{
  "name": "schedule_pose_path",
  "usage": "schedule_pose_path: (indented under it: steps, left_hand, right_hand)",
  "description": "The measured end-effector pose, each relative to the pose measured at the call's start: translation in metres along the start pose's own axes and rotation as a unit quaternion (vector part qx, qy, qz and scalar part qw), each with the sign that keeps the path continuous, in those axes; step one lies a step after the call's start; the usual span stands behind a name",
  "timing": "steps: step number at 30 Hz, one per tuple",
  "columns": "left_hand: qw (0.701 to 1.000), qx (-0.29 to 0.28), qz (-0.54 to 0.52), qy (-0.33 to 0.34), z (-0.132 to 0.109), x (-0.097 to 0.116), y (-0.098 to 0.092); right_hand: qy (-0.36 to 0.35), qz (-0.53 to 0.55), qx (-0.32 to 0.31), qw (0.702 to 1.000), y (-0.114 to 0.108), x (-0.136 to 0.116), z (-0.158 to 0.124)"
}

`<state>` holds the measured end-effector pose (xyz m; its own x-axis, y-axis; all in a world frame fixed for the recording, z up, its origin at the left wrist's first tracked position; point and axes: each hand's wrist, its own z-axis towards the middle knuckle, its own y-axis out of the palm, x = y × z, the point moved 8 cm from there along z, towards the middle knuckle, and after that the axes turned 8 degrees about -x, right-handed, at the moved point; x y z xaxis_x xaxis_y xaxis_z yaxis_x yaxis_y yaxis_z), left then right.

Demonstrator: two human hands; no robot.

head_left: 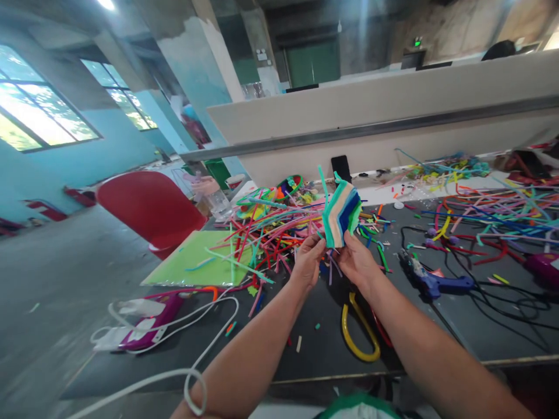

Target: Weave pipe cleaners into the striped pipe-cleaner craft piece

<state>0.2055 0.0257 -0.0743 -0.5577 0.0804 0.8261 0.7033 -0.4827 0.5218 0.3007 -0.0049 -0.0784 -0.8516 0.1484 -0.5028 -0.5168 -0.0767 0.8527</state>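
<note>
Between my two hands is a striped pipe-cleaner piece (340, 214), its bands green, teal, cream and blue, bent into a chevron and held up above the table. My left hand (309, 259) pinches its lower left corner. At the lower right edge, my right hand (357, 259) grips it with the thumb in front. One teal strand sticks up from its top. Below my right wrist lies a yellow scissors handle (358, 331); the blades are hidden. A heap of loose pipe cleaners (279, 224), mostly pink and red, spreads behind my hands.
A blue glue gun (441, 285) with black cables lies at right. More pipe cleaners (502, 212) cover the far right. At left are a light green sheet (183, 262), a purple power strip (155, 320) and white cable. A black phone (341, 167) leans against the partition (297, 166).
</note>
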Motion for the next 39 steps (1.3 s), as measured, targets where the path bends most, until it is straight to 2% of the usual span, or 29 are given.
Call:
schedule_pose_path:
  steps: [8, 13, 20, 24, 29, 32, 36, 39]
  left_hand:
    - [0.999, -0.006, -0.037, -0.032, -0.003, -0.007, 0.006]
    - [0.999, -0.033, -0.002, -0.024, -0.004, -0.011, 0.012]
    - [0.998, 0.006, 0.067, -0.016, -0.004, -0.01, 0.006]
    - [0.991, 0.006, 0.123, -0.045, -0.001, -0.016, -0.007]
    - [0.981, -0.057, 0.164, -0.086, 0.007, -0.016, -0.017]
    - [0.99, -0.045, 0.114, -0.073, 0.013, -0.004, -0.024]
    - [0.999, 0.005, -0.027, -0.023, 0.014, 0.009, -0.026]
    - [0.998, 0.018, -0.061, -0.017, 0.012, 0.006, -0.021]
  right_hand:
    - [0.02, -0.002, 0.009, 1.0, -0.011, 0.002, 0.004]
    - [0.016, 0.004, 0.011, 1.0, -0.008, 0.001, 0.002]
    - [0.026, -0.013, 0.009, 1.0, -0.005, 0.005, 0.001]
    - [-0.036, -0.012, 0.036, 0.999, -0.013, -0.012, 0.004]
    - [-0.123, -0.025, 0.076, 0.989, -0.029, -0.042, 0.007]
    - [-0.156, -0.038, 0.1, 0.982, -0.038, -0.049, 0.006]
    - [-0.086, -0.047, 0.101, 0.99, -0.037, -0.03, 0.005]
    - [-0.037, -0.026, 0.09, 0.995, -0.033, -0.015, 0.005]
